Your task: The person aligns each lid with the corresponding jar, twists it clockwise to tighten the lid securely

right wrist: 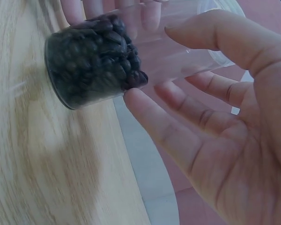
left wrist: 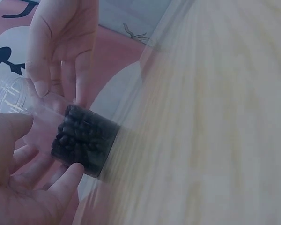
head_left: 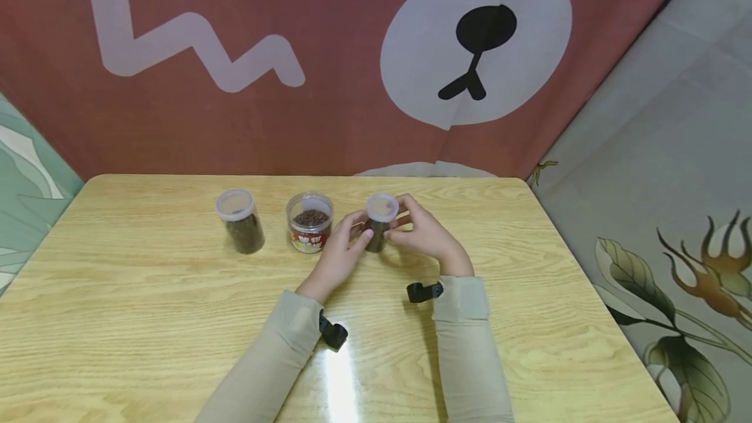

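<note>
Between both hands stands a clear plastic jar [head_left: 382,207] with a pale, see-through lid. Glossy dark beans [right wrist: 91,58] fill its lower part. My left hand [head_left: 339,254] holds the jar from the left, thumb on the near side and fingers reaching round behind. From the right, my right hand [head_left: 427,232] holds it too, its thumb [right wrist: 196,35] against the clear wall and its fingers behind. The jar looks about upright; whether its base touches the table I cannot tell. Just left of the left hand is a short, wide jar [head_left: 309,240] with brown bits inside and a red label.
Further left on the wooden table [head_left: 147,318] stands another lidded clear jar [head_left: 242,230] with dark contents. A red cloth [head_left: 247,129] with a cartoon print hangs behind the table's far edge. A small black camera is strapped at each wrist.
</note>
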`<control>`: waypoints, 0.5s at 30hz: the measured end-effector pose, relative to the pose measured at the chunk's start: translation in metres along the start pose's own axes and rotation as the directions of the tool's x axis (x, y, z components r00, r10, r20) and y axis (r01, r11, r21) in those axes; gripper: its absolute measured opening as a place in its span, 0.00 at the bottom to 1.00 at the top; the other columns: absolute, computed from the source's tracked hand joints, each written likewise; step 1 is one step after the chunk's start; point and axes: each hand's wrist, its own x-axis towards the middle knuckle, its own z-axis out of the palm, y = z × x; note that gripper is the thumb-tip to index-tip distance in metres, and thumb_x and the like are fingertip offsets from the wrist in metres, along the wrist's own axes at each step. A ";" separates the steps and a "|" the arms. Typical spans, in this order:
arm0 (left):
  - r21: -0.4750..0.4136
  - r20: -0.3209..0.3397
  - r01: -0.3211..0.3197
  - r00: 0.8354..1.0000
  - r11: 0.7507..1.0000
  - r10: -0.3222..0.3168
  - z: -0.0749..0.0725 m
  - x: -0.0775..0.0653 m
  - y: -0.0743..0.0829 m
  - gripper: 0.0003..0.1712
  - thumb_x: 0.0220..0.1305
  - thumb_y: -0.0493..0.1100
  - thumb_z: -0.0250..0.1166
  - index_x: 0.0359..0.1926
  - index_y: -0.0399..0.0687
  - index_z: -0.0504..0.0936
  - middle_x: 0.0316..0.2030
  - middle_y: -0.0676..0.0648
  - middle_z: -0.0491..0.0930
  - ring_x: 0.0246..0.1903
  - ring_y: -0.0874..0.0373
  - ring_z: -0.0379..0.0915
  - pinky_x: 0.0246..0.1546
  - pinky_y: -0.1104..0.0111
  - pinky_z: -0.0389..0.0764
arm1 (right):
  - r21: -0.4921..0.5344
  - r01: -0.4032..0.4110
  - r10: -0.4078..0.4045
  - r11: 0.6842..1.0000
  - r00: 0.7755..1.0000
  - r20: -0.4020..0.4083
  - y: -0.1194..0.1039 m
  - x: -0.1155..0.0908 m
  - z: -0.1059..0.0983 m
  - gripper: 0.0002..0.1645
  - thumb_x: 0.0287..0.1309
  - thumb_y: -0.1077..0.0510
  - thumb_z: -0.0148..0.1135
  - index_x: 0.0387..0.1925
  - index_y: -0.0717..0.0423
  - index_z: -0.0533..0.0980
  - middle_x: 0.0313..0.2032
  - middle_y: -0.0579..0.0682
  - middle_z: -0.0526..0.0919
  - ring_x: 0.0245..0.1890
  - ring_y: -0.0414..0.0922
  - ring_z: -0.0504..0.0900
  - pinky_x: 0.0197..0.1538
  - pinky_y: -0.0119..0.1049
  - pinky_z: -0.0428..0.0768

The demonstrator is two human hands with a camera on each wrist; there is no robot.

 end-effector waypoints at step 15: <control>0.003 -0.041 -0.012 0.999 1.000 0.012 0.003 0.001 -0.001 0.26 0.77 0.40 0.58 0.71 0.39 0.66 0.69 0.35 0.67 0.68 0.41 0.67 0.65 0.56 0.74 | -0.017 -0.009 0.009 1.000 1.000 0.002 0.001 0.001 0.003 0.31 0.63 0.63 0.67 0.64 0.57 0.64 0.57 0.58 0.72 0.56 0.58 0.79 0.52 0.48 0.84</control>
